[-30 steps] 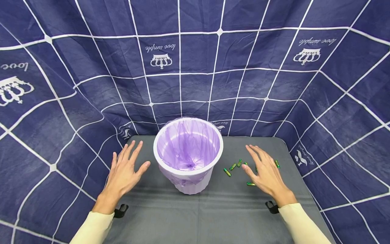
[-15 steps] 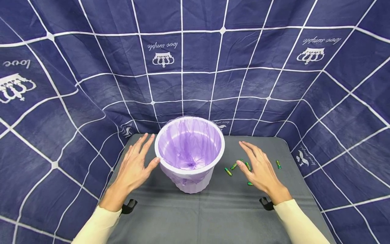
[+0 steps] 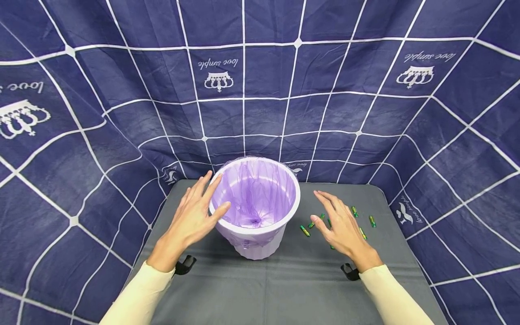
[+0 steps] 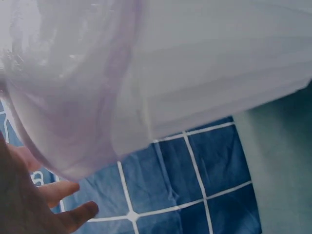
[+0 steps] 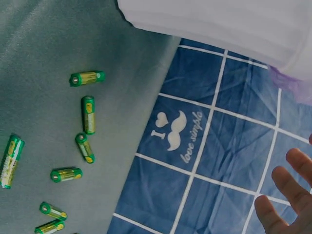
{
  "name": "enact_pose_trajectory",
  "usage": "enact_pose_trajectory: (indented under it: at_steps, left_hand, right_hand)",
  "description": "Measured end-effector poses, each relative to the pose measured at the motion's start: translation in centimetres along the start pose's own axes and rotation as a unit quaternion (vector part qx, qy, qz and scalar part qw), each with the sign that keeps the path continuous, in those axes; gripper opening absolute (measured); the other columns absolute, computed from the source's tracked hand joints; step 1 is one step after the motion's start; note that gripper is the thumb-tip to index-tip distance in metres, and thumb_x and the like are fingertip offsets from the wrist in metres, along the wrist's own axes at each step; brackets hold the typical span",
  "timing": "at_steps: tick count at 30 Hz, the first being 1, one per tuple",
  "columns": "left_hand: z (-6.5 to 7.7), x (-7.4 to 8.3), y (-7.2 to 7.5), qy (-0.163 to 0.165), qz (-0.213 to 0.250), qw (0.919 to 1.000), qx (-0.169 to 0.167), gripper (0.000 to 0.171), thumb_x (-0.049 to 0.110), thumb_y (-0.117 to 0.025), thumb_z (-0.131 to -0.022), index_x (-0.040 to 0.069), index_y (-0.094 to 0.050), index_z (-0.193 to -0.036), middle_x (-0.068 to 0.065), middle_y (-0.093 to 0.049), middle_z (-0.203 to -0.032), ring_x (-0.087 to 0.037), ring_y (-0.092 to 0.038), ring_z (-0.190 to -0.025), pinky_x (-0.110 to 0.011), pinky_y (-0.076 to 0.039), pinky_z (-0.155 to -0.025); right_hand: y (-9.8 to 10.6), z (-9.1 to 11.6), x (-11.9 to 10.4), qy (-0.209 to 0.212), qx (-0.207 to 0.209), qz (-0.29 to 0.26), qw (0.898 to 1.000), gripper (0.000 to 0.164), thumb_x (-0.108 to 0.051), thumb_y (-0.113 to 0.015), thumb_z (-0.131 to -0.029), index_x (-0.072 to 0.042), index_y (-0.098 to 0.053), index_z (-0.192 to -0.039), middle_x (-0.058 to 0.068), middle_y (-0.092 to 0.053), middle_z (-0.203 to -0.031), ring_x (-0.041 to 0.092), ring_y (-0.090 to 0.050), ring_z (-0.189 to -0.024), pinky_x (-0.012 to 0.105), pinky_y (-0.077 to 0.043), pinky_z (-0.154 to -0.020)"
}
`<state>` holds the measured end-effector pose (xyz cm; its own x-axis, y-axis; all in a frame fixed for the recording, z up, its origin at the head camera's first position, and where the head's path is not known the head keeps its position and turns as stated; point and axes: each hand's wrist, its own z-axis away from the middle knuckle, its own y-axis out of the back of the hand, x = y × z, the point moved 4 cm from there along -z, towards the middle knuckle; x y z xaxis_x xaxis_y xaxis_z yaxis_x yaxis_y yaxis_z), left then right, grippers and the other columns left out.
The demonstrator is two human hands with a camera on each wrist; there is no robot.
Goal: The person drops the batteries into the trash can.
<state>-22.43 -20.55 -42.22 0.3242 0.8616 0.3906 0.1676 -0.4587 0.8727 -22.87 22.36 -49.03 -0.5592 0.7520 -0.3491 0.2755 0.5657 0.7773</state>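
Note:
A white trash bin (image 3: 260, 250) stands upright on the grey table, lined with a thin purple plastic bag (image 3: 256, 194). At the bin's left side, my left hand (image 3: 190, 222) has its fingers spread, with thumb and index finger overlapping the rim in the head view. Whether they touch the rim I cannot tell. My right hand (image 3: 340, 226) hovers over the table to the right of the bin, fingers extended and holding nothing. Below and around it lie several small green-and-yellow batteries (image 5: 88, 117), some partly hidden by the hand in the head view.
The grey table (image 3: 264, 293) has a blue cloth (image 3: 260, 113) with white grid lines hanging behind it and on both sides. A black strap piece (image 3: 184, 265) shows at the left wrist and another black strap piece (image 3: 350, 271) at the right.
My left hand has moved right, from beside the bin to its rim. My right hand has shifted slightly left, uncovering more batteries. Bin and batteries stay in place.

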Motion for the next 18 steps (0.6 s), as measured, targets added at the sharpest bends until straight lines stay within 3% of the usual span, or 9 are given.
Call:
enact_pose_trajectory:
  at_steps: [8, 18]
  left_hand:
    - [-1.4, 1.0, 0.1, 0.033, 0.012, 0.9991, -0.024, 0.088, 0.072, -0.057, -0.113, 0.031, -0.032, -0.187, -0.009, -0.018, -0.198, -0.045, -0.017, -0.184, -0.081, -0.018, -0.142]
    - [-1.9, 1.3, -0.2, 0.054, 0.011, 0.997, -0.055, 0.093, 0.073, -0.059, -0.112, 0.028, -0.028, -0.188, -0.009, -0.012, -0.199, -0.046, -0.014, -0.184, -0.085, -0.026, -0.138]
  right_hand:
    - [-1.3, 0.7, 1.4, -0.031, -0.029, -0.003, 0.999, 0.073, -0.034, -0.078, -0.111, -0.02, -0.051, -0.178, 0.011, -0.06, -0.172, 0.039, -0.063, -0.153, 0.065, -0.055, -0.11]
    - [-3.4, 2.2, 3.6, -0.064, -0.081, -0.014, 0.995, 0.072, -0.034, -0.082, -0.109, -0.018, -0.055, -0.174, 0.014, -0.062, -0.169, 0.045, -0.064, -0.153, 0.075, -0.054, -0.117]
